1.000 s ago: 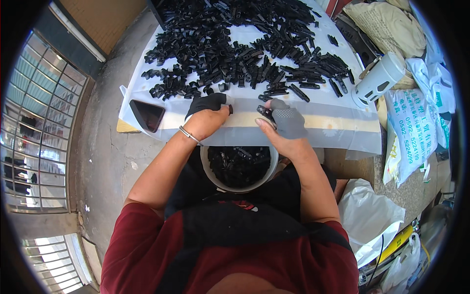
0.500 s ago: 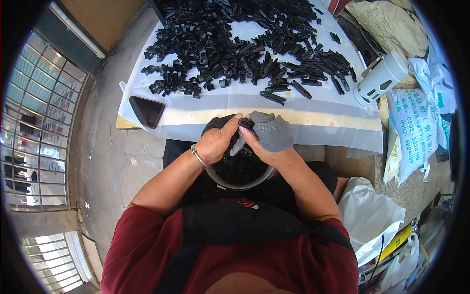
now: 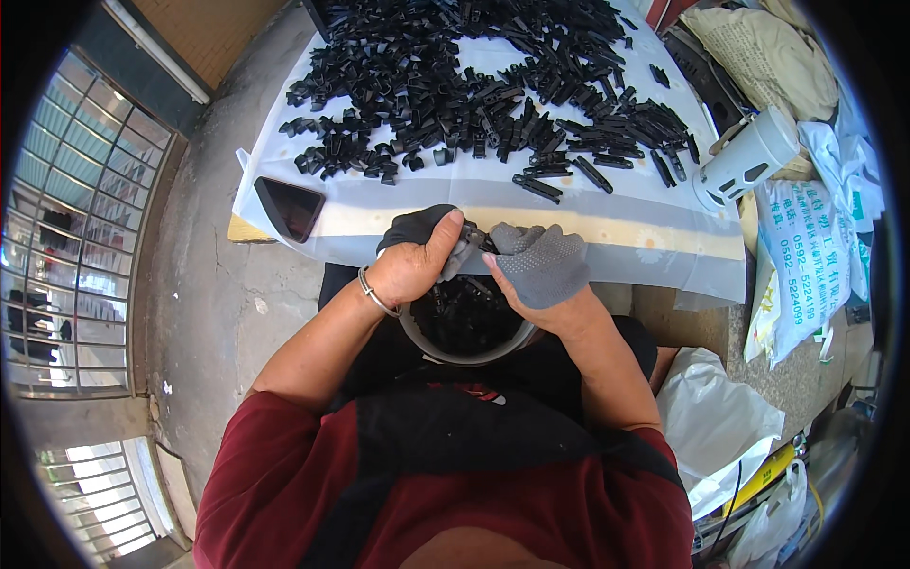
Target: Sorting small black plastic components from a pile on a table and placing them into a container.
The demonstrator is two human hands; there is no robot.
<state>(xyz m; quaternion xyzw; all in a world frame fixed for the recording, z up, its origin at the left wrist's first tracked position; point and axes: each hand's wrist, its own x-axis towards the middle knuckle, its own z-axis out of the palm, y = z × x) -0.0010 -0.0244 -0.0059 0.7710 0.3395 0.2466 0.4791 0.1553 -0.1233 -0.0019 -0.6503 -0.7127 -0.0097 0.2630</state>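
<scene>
You're seeing bright daylight on the white table cover (image 3: 607, 213), with mild glare at upper right. Your torso shades the bowl (image 3: 464, 353) at centre. Fisheye bending curves the left window grille (image 3: 71, 237); corners are black.

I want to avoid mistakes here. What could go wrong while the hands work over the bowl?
The small black part pinched between the left hand and right hand could slip and miss the bowl in the lap. The phone lies near the table edge and might be knocked off.

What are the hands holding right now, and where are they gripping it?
Both hands, left hand and right hand, pinch a small black part between fingertips over the bowl; exact grip spot hidden.
</scene>
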